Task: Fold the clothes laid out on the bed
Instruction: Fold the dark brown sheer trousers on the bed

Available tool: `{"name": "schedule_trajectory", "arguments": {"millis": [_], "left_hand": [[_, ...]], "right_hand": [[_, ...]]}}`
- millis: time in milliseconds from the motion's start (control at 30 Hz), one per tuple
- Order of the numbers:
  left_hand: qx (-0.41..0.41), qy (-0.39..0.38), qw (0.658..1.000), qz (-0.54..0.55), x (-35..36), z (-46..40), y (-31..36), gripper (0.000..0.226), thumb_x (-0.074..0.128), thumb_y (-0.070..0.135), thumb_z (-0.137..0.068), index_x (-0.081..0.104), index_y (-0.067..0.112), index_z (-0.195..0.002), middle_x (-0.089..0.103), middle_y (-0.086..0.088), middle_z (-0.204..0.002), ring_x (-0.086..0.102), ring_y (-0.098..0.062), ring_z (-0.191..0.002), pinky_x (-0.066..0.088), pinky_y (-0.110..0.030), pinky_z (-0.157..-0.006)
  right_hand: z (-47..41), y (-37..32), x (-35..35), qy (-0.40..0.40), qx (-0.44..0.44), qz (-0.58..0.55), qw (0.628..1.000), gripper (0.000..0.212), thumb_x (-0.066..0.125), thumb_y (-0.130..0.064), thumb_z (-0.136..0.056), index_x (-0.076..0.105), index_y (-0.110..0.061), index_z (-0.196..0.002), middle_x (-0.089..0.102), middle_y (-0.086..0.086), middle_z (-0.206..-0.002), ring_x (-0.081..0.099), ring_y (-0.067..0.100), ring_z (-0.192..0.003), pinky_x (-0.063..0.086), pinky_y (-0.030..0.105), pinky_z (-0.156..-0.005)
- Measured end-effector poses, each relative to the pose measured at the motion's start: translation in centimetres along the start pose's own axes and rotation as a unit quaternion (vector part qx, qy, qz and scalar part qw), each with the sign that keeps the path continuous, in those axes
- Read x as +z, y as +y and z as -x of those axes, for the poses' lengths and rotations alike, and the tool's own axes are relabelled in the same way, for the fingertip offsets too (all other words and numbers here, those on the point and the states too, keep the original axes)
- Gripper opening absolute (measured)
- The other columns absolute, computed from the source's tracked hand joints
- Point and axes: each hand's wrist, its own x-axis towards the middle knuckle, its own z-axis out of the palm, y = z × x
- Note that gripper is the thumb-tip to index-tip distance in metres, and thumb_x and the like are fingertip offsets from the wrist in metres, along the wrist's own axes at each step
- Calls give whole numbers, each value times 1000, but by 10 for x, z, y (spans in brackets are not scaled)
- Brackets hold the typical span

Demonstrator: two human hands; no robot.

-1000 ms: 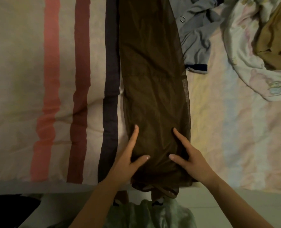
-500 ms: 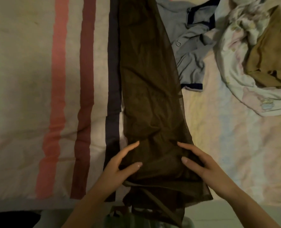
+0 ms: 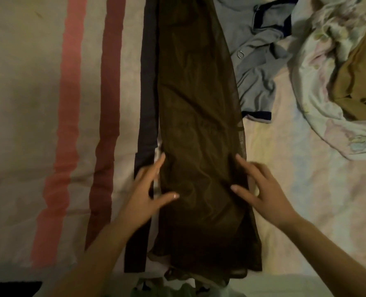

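A long, sheer dark brown garment (image 3: 199,125) lies lengthwise on the bed, running from the near edge to the top of the view. My left hand (image 3: 145,194) rests at its left edge, fingers straight and spread, thumb on the fabric. On the garment's right edge lies my right hand (image 3: 261,189), fingers spread flat, thumb pressing the cloth. The lower hem hangs a little over the bed's near edge.
The bedcover (image 3: 28,125) has pink, dark red and navy stripes to the left. A crumpled grey-blue shirt (image 3: 257,67) lies right of the garment. Further right sit a pale printed cloth (image 3: 319,116) and a tan garment (image 3: 359,82).
Both hands have slid apart to the garment's side edges and further up the bed. The bunched lower part of the fabric now lies flatter and straighter.
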Motion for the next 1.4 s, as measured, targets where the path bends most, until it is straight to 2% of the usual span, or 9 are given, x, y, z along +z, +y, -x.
{"name": "schedule_trajectory", "arguments": {"millis": [233,500,600,667,867,967,1067,1233,1400], "left_hand": [[122,70,988,-69,-54,-143,83,86,73,47,-73,15,57,-135,17,-4,-153,21,-20,-139,20,-29,-105],[61,62,994,-71,-93,-251,113,90,75,50,-70,18,57,-140,4,-7,-156,11,-30,-143,22,-45,-112],[69,52,995,-41,-114,-283,123,97,74,56,-63,18,52,-142,18,-8,-154,25,-29,-140,28,-49,-113],[89,48,995,7,-128,-303,131,98,75,49,-66,19,44,-146,29,-1,-152,34,-15,-132,34,-34,-109],[95,37,990,102,-148,-366,147,89,70,24,-83,12,31,-150,40,1,-140,49,-3,-107,48,-4,-68],[93,35,987,126,-148,-390,155,91,72,23,-82,12,33,-150,43,0,-142,51,-11,-118,52,-14,-81],[92,34,981,169,-146,-404,164,97,76,23,-77,13,33,-149,41,-2,-145,51,-16,-123,52,-26,-91],[46,75,961,261,-154,-406,180,106,85,26,-63,23,24,-149,45,-4,-142,57,-18,-114,56,-29,-83],[110,22,950,291,-160,-369,199,73,86,20,-54,59,15,-122,71,-2,-110,69,-14,-97,56,-23,-75]], "right_hand": [[-164,-63,-63,95,-119,73,986,66,50,-57,-83,27,-42,-142,39,5,-132,40,20,-119,39,33,-101],[-301,-120,-102,98,-99,109,984,66,60,-47,-85,28,-40,-143,30,12,-143,33,32,-132,30,41,-110],[-334,-132,-112,92,-101,67,988,74,65,-46,-82,24,-41,-143,27,11,-144,36,30,-130,31,36,-108],[-355,-137,-117,93,-108,51,988,76,65,-45,-82,22,-41,-144,29,10,-144,36,28,-130,30,35,-108],[-421,-140,-119,72,-106,-7,992,77,60,-39,-88,14,-30,-149,35,1,-149,38,22,-133,32,29,-108],[-441,-134,-115,79,-110,-6,991,78,64,-39,-85,18,-29,-148,37,-2,-148,39,18,-132,30,21,-102],[-450,-133,-114,70,-95,-87,989,87,73,-29,-79,21,-23,-148,36,0,-147,40,17,-130,35,28,-108],[-445,-140,-130,44,-48,-287,956,80,80,-2,-67,41,-15,-135,59,1,-112,62,16,-99,56,24,-79],[-404,-159,-155,39,-101,-272,956,72,82,-2,-60,52,-18,-123,62,2,-113,62,15,-104,52,33,-92]]}}
